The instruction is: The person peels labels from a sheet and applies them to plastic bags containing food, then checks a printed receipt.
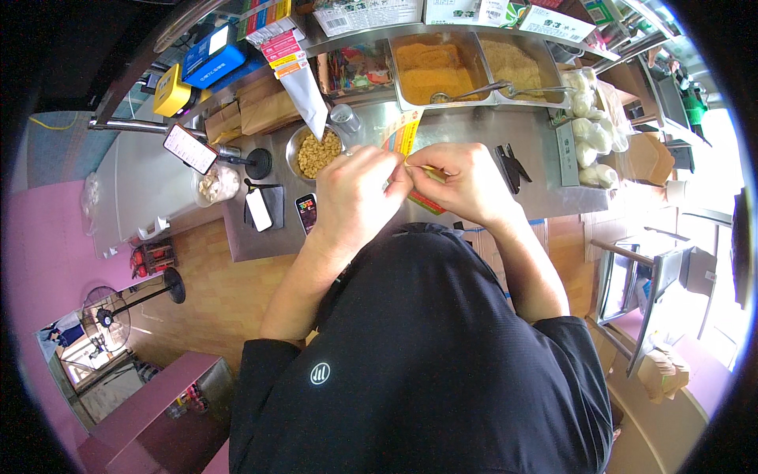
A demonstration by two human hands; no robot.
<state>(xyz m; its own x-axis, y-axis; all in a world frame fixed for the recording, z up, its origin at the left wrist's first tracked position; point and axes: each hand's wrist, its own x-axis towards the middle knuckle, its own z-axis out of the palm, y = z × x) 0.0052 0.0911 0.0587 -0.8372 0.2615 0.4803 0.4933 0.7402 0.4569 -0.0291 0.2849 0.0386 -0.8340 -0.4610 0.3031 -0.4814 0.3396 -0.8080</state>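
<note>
My left hand (364, 198) and my right hand (465, 183) meet over the steel counter, fingertips almost touching. Between them they pinch a thin yellowish edge that seems to belong to a colourful printed paper piece (408, 131). Its yellow part shows beyond my fingers; a red and green part shows below them, and the middle is hidden. A ring is on my left hand. Beyond that hand stands a metal bowl of yellow-brown nuts or beans (318, 155), beside a clear shaker (345, 118). Black clippers or a stapler-like tool (513, 167) lies right of my right hand.
At the back, steel pans hold orange powder (438, 68) and tan powder (514, 62) with spoons. Bagged white items (592, 136) stand at right. A lit phone (305, 212), a white device (259, 209) and a phone on a stand (190, 149) are at left.
</note>
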